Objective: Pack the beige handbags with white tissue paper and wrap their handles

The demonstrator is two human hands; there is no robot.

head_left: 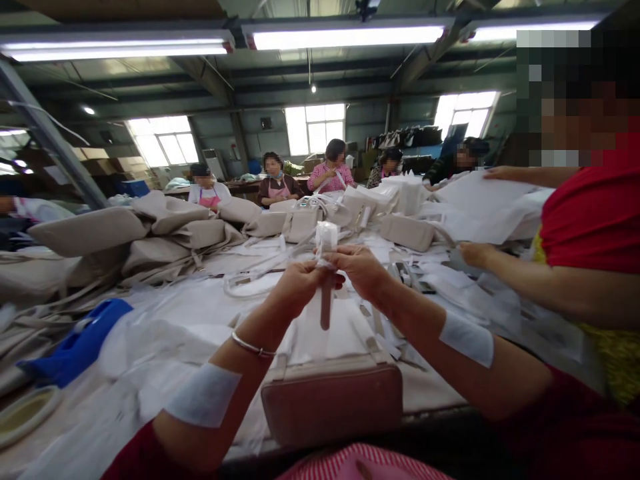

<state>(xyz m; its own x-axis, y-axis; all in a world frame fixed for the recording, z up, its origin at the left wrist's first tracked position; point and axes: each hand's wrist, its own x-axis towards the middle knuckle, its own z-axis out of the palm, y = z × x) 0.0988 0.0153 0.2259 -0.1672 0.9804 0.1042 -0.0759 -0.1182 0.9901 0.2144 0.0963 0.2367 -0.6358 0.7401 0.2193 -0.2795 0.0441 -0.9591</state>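
Observation:
My left hand (pixel 299 285) and my right hand (pixel 364 268) meet in front of me, fingers pinched on one beige strap (pixel 326 307). Its rounded end hangs down below my fingers. Above them, clear or white wrapping (pixel 327 237) covers the strap's upper part. Directly under my hands, close to the table's front edge, lies a beige bag (pixel 333 403) with its base toward me. White paper (pixel 333 327) rests on the bag. Neither hand touches the bag's body.
Beige bags (pixel 90 230) are heaped at the left and across the middle. A blue object (pixel 83 340) and a tape roll (pixel 27 413) lie at the left. White sheets (pixel 165 333) cover much of the table. At the right, a co-worker in red (pixel 595 227) handles white sheets; several people sit or stand beyond.

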